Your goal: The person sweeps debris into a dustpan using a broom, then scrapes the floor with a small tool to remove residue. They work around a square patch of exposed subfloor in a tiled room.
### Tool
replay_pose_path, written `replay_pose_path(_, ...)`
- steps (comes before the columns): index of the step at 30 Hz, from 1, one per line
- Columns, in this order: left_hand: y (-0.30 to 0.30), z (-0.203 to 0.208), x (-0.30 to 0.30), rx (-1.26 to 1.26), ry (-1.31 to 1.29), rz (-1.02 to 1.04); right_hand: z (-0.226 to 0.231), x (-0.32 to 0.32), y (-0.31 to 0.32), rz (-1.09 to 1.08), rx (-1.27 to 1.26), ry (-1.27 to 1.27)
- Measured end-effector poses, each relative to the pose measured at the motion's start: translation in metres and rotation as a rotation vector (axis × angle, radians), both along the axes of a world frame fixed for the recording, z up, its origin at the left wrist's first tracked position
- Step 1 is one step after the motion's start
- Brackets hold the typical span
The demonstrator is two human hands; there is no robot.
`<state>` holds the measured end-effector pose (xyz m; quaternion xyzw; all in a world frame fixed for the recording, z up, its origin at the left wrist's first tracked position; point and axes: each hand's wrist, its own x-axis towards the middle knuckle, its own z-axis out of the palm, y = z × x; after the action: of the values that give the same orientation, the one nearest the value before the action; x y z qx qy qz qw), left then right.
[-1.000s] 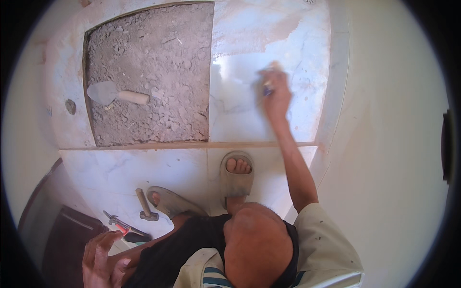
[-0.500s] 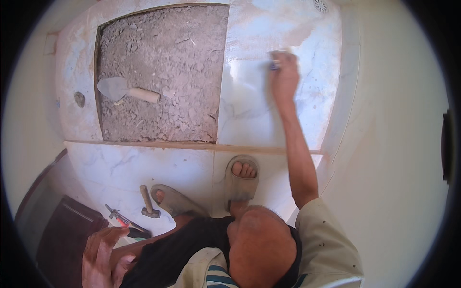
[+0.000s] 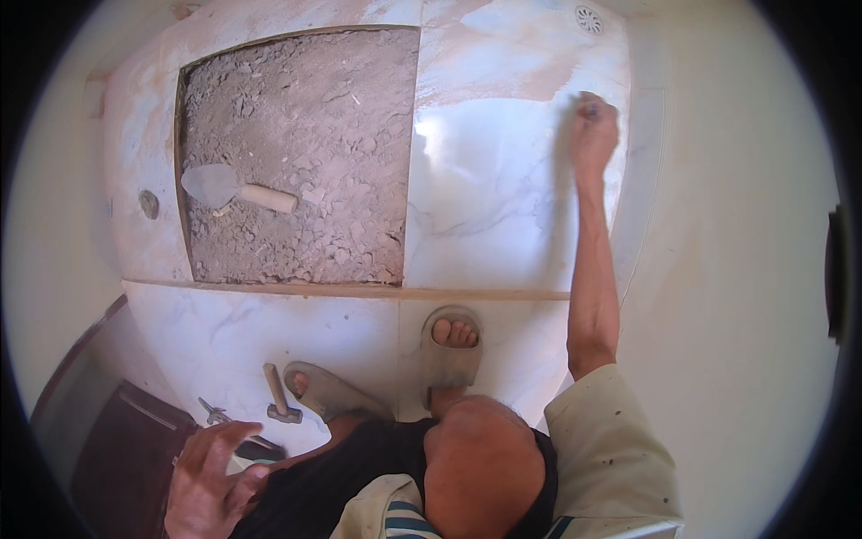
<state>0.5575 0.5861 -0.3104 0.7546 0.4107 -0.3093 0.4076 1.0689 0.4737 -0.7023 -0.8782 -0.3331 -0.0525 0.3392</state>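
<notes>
In the head view, the right hand (image 3: pixel 596 142) is closed, seemingly on a small dark item (image 3: pixel 590 113) too blurred to name, near the right edge of the glossy, grey-veined white floor tile (image 3: pixel 494 211). The left hand (image 3: pixel 211 476) hangs open, fingers loosely curled, nothing visible in it. Wiping seems the step in hand; the next move likely calls for even pressure toward the dusty pinkish-brown film (image 3: pixel 525 76)

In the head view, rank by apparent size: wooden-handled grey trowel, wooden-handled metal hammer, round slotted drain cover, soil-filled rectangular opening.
1. Soil-filled rectangular opening
2. Wooden-handled grey trowel
3. Wooden-handled metal hammer
4. Round slotted drain cover
</notes>
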Motion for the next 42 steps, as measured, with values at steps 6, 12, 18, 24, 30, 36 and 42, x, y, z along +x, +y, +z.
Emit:
replay_pose_path(6,-0.003,-0.084,0.032,-0.352,-0.203,-0.328,-0.003,-0.185,0.052,0.657,0.157,0.553)
replay_pose_path(12,-0.024,-0.267,0.124,0.079,-0.603,-0.537,0.012,-0.036,0.041,0.321,0.314,0.310)
replay_pose_path(18,-0.082,-0.407,0.259,0.512,-1.068,-0.292,-0.013,0.041,0.020,0.056,-0.036,-0.022)
replay_pose_path(24,-0.101,-0.451,0.291,0.512,-1.031,-0.114,-0.007,-0.122,0.063,0.873,0.162,0.598)
replay_pose_path(30,-0.099,-0.448,0.292,0.660,-0.999,-0.199,0.000,0.067,0.056,0.167,0.224,0.099)
replay_pose_path(36,-0.099,-0.445,0.298,0.687,-0.927,-0.235,-0.028,0.030,0.061,0.216,0.061,-0.051)
replay_pose_path(42,-0.102,-0.452,0.289,0.568,-0.880,-0.261,0.021,-0.095,0.103,0.739,0.102,0.489)
